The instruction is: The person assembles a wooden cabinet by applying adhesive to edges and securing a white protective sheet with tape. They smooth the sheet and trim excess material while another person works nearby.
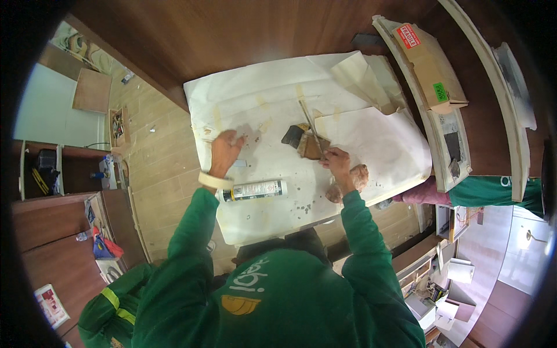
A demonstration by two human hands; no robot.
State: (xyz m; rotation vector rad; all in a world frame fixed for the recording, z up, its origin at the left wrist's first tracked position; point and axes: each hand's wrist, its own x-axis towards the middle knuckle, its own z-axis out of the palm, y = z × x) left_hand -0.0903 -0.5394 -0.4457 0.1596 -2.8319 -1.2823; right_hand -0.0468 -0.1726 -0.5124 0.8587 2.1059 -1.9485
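My right hand (337, 162) has its fingers closed round the lower end of a thin rod (308, 118), which leaves most of its length free, slanting up and away from me past the brown piece (312, 149). I take it that gripping near the end keeps my knuckles off that piece. Rod and brown piece lie near the middle of the worktop (243, 223), within easy reach of both arms. A black-and-yellow piece (294, 136) sits against the brown one on its left; which overlaps which, I cannot tell.

My left hand (225, 152) is half open, fingers loosely bent, with nothing that I can see in them. It hangs or rests over the paper at the left, well apart from the rod, so it seems free to pick up or steady something.

The tube (255, 190) lies on its side nearer my body, probably so it stays out of the way yet handy. A crumpled wrap (360, 176) sits by my right wrist. Dark crumbs (303, 209) dot the paper (383, 139), which likely shields the surface beneath. The box (428, 69) stands on the ledge to the right.
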